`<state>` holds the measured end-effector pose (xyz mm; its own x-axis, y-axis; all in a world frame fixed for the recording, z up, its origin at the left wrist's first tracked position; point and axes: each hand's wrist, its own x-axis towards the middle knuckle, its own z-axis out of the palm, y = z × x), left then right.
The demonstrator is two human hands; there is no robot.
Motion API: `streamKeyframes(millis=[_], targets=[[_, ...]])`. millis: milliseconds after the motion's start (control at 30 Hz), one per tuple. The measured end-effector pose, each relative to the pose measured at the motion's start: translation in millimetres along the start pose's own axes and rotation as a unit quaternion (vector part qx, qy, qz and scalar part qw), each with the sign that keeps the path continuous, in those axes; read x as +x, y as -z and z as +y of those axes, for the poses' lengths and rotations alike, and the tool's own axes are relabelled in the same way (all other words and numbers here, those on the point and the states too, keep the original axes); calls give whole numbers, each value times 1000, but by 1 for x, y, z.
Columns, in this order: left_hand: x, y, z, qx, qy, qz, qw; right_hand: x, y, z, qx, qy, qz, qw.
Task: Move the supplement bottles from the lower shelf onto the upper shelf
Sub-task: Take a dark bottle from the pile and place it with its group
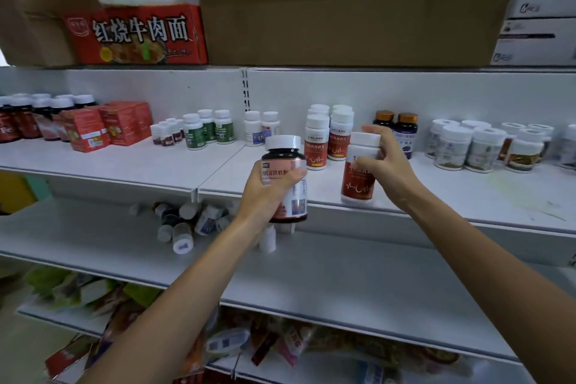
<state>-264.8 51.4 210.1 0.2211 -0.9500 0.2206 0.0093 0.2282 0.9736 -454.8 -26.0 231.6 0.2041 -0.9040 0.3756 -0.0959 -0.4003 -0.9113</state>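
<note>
I'm working in a shop: the white metal upper shelf (131, 162) carries supplement bottles (316, 140) lined up by brand, labels facing out, beside stacked red retail boxes (87, 131). Above that shelf sit brown stock cartons (343, 9) and a printed noodle case (137, 36). Well below it lie blurred packeted goods (280, 343).

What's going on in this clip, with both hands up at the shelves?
A person is shifting bottles between white shelves. The left hand holds a dark white-capped bottle with a pink label in front of the edge of the upper shelf. The right hand grips a white bottle with a red label at that shelf's front edge; whether it is set down is unclear. A heap of small bottles lies on the lower shelf.
</note>
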Motion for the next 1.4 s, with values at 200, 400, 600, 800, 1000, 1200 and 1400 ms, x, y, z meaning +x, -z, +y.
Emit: streamKeyframes(millis=[200,400,600,800,1000,1200,1400], targets=[[29,-7,-10,67,-22,-71,995,39,8,20,-110,10,-21,994],[54,-1,-11,107,-88,-7,990,75,2,22,-168,6,-14,986],[58,7,-24,91,-82,11,992,81,-5,36,-218,40,18,975],[55,12,-24,53,-135,63,987,80,-7,42,-246,70,28,966],[56,48,-12,-4,-115,-34,993,68,-50,14,-290,299,150,897],[33,129,-4,55,-97,52,992,42,-178,-30,-60,200,-86,974],[2,249,11,81,-97,137,982,22,-310,-49,54,139,-233,961]])
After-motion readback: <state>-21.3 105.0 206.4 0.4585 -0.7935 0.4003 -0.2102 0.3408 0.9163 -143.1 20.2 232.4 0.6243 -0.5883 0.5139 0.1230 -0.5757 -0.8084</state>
